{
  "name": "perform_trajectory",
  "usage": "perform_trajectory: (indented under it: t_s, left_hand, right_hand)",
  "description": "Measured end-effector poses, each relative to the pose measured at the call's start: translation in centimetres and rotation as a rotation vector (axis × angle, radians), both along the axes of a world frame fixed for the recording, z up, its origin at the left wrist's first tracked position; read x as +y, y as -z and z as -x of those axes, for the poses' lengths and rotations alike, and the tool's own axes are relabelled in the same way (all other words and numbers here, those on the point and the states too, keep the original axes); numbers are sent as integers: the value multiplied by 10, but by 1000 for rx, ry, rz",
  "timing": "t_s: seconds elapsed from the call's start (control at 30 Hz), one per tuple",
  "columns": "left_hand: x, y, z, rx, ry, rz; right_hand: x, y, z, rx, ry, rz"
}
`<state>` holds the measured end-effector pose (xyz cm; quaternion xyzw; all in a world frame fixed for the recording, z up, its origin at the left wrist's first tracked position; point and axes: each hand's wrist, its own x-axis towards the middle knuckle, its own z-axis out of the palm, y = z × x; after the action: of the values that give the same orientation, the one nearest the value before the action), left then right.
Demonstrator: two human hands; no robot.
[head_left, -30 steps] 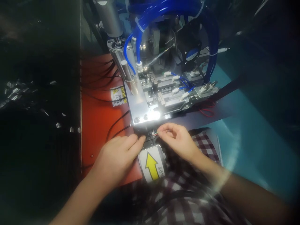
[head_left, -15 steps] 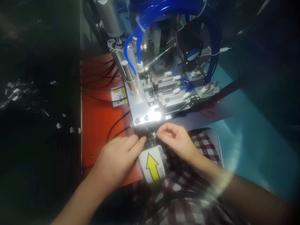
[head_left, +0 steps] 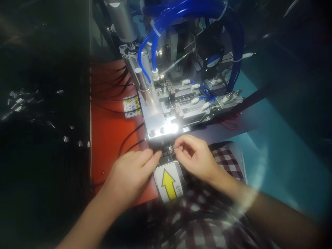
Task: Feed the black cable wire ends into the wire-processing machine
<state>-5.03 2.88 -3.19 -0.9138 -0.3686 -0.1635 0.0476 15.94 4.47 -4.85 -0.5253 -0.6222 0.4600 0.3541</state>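
Pinching tightly with the right hand [head_left: 202,160] on a tiny part [head_left: 171,149], just left of its fingertips and too small to make out. Curling the left hand [head_left: 131,169] opposite, with most fingertips hidden; cannot tell whether gripping.

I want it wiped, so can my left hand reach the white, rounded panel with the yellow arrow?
Probably yes: the left hand sits close beside the upper left corner of the white panel, and nothing seems to cover its face.
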Motion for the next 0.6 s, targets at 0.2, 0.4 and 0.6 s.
perform_trajectory:
  t_s: [0.2,0.4,0.6]
  left_hand:
    - [1,0,0,-8,-4,9]
    - [1,1,1,-6,-7,6]
    - [-1,2,2,-1,-10,13]
  right_hand:
    - [-1,4,2,75,55,147]
    - [1,2,7,257,111,318]
    - [3,0,2,259,136,400]
